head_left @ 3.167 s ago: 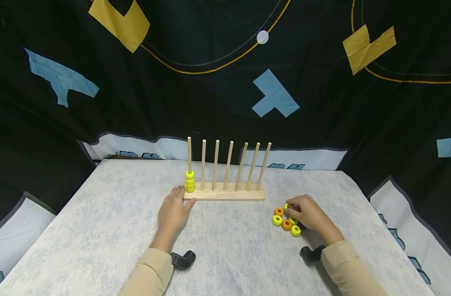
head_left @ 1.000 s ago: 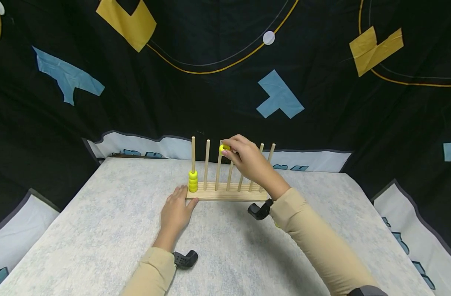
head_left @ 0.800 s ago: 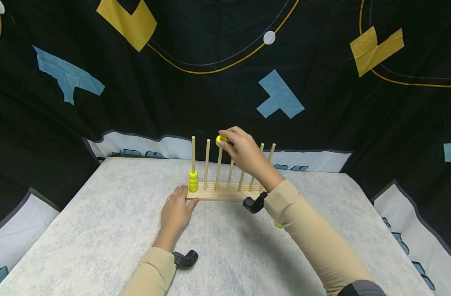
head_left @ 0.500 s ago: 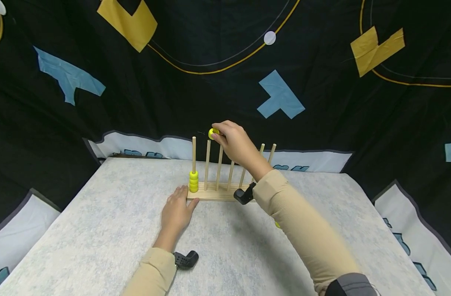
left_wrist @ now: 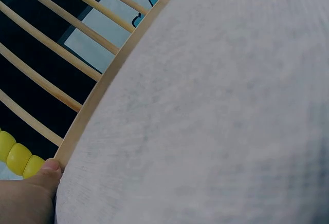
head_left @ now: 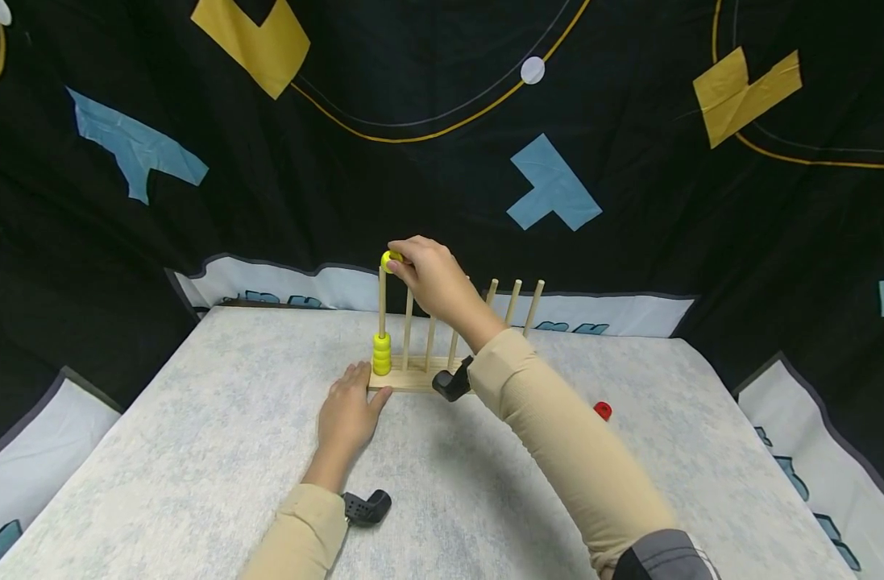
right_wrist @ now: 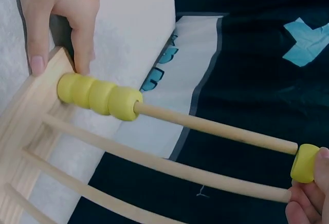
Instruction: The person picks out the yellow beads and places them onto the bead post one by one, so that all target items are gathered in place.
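Observation:
A wooden peg rack with a row of upright pegs stands on the table. Its leftmost peg carries a stack of several yellow beads, also plain in the right wrist view. My left hand grips the rack's left end, thumb at the front edge and fingers at the side. Between thumb and fingers, my right hand pinches one more yellow bead. That bead sits at the tip of the leftmost peg; whether the tip is inside its hole I cannot tell.
A red bead lies on the pale table, right of my right sleeve. The sleeve covers the spot where loose beads lay earlier. A black curtain hangs behind the table.
My right hand took a yellow bead from the loose group at right, lifted it and carried it leftward to the leftmost peg's tip. A red bead has come into view. My left hand stays put.

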Demonstrator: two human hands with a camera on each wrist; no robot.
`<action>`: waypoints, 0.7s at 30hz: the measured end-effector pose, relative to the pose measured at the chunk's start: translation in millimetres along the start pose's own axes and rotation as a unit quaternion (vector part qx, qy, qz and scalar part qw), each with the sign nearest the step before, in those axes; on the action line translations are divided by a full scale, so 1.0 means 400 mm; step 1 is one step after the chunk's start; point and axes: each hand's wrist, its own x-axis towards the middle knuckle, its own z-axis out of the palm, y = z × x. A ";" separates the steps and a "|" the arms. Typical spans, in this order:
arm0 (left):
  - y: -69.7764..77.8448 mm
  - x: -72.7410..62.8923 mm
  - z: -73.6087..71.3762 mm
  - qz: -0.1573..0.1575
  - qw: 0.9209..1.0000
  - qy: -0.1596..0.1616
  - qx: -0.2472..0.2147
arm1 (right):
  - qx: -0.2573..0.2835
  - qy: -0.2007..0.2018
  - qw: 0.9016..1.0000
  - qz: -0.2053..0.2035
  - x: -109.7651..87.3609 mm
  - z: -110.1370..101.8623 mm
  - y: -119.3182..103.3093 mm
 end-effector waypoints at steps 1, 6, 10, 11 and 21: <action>0.000 0.000 0.000 0.000 1.000 0.001 0.001 | -0.001 -0.001 1.000 -0.002 0.001 0.003 -0.001; 0.000 0.002 -0.001 0.002 1.000 0.003 -0.001 | -0.005 -0.001 1.000 -0.012 0.006 0.013 -0.005; -0.001 0.003 0.001 0.002 1.000 0.002 -0.001 | -0.011 -0.006 1.000 -0.017 0.010 0.019 -0.009; -0.001 0.003 0.001 0.001 1.000 0.002 -0.001 | -0.015 -0.009 1.000 -0.016 0.011 0.020 -0.009; -0.004 0.005 0.004 -0.001 1.000 0.000 0.000 | -0.036 -0.016 0.999 -0.012 0.008 0.036 -0.006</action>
